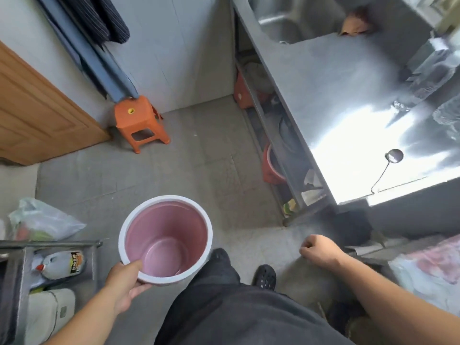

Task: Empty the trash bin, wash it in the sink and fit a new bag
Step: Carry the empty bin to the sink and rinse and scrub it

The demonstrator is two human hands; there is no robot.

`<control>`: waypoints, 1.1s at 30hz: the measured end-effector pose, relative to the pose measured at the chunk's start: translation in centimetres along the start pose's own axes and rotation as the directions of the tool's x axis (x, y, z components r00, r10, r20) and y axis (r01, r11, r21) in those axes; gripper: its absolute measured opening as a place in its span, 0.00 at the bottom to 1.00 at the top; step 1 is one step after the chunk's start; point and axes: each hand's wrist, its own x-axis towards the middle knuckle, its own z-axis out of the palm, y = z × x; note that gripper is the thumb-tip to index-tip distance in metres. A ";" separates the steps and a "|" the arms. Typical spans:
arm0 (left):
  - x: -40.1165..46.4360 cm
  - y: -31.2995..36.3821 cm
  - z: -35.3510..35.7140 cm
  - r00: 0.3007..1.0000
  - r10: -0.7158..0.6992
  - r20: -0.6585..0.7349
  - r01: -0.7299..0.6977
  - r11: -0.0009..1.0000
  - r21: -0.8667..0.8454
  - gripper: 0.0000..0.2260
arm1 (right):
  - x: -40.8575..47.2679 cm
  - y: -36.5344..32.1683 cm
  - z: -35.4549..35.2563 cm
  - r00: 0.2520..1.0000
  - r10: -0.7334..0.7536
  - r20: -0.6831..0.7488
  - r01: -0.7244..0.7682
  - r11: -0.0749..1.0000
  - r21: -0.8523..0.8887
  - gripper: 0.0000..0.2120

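**Head view: bare bin carried in the left hand**

Head view, looking down at the floor. The left hand (124, 282) grips the bin (165, 239) by its near rim, thumb hooked inside, fingers under the white lip. The bin is upright, held above the floor in front of the person's legs; its pink inside is bare, with no bag in it. The right hand (318, 249) hangs free at the side, fingers curled in, holding nothing. The steel desk (336, 95) runs along the right, with the sink (281, 18) at its far end, well apart from the bin. A ladle (388, 165) lies on the desk. An orange stool (139, 120) stands by the far wall. A filled plastic bag (42, 220) sits on the floor at left.
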 end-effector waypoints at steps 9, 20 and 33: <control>8.6 11.1 0.8 0.997 -0.062 0.040 0.062 0.998 0.014 0.09 | 8.5 -12.8 -4.6 1.000 0.014 0.001 -0.014 0.998 -0.064 0.09; 15.3 29.6 3.1 0.991 0.001 0.133 -0.027 0.980 0.196 0.08 | 13.4 -17.7 -7.1 0.975 0.215 0.059 -0.210 0.975 -0.072 0.07; 21.3 49.3 12.0 0.993 0.047 0.104 -0.067 0.979 0.194 0.08 | 28.8 -29.6 -21.5 0.987 0.112 0.112 -0.110 0.994 -0.022 0.11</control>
